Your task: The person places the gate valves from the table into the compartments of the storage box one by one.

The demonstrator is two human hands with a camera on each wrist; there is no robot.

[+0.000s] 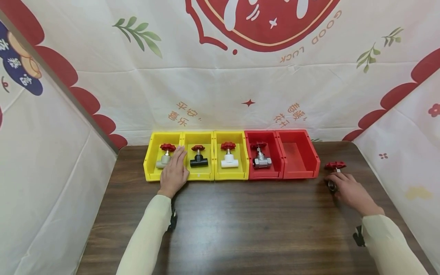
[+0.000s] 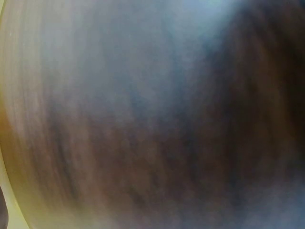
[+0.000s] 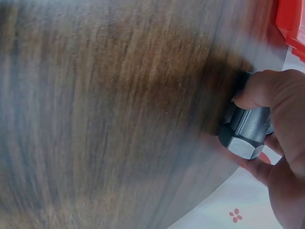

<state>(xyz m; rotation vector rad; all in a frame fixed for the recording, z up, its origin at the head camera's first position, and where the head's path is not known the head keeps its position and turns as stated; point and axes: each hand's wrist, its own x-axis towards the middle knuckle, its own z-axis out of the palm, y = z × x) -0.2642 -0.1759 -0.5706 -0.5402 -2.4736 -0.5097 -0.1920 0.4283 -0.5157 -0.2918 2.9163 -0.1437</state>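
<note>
My right hand (image 1: 352, 192) grips a metal valve with a red handwheel (image 1: 335, 165) over the table's right side. In the right wrist view, thumb and fingers hold its grey hex-ended body (image 3: 249, 130). My left hand (image 1: 174, 172) rests with extended fingers over the divider between the first two yellow bins (image 1: 148, 168). Beside those fingers, a grey valve (image 1: 163, 162) lies in the leftmost bin, partly covered by the hand. A black valve (image 1: 199, 160) sits in the second bin. The left wrist view is a blur of tabletop with a yellow edge.
The third yellow bin (image 1: 231, 176) holds a white valve (image 1: 229, 160). Next to it, a red bin (image 1: 264, 176) contains another metal valve (image 1: 262, 160). The rightmost red bin (image 1: 295, 156) has nothing in it. Printed cloth (image 1: 223, 91) walls the brown table (image 1: 240, 225) at back and sides.
</note>
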